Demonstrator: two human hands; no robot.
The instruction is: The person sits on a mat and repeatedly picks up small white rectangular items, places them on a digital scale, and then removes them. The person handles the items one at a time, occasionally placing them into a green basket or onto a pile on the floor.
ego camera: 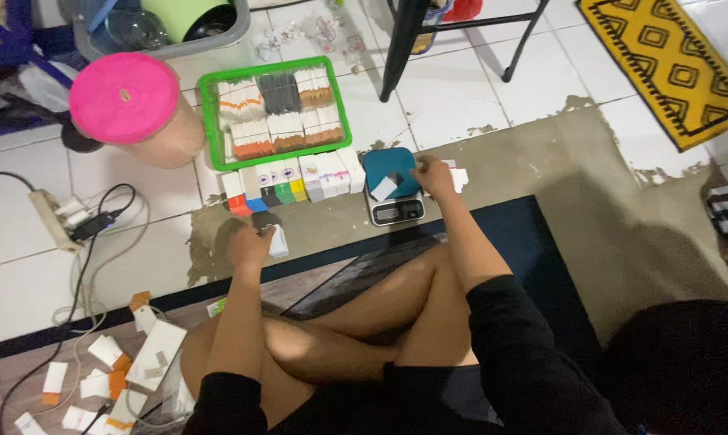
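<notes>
Crossed bare legs [340,330] fill the foreground on a dark mat [533,242]; left hand [250,242] rests on the floor, fingers curled round a small white box [279,240]. Right hand [435,176] reaches to the digital scale [394,193], fingertips at the teal platform's edge, fingers narrow; small white packet [384,188] lies on the platform; row of coloured boxes [291,184] and green tray [274,109] sit just behind.

small white box [278,241] — upright, in left grip [250,244]

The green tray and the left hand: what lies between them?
In the head view, a row of small boxes lies between the green tray and the left hand, then bare floor.
</notes>
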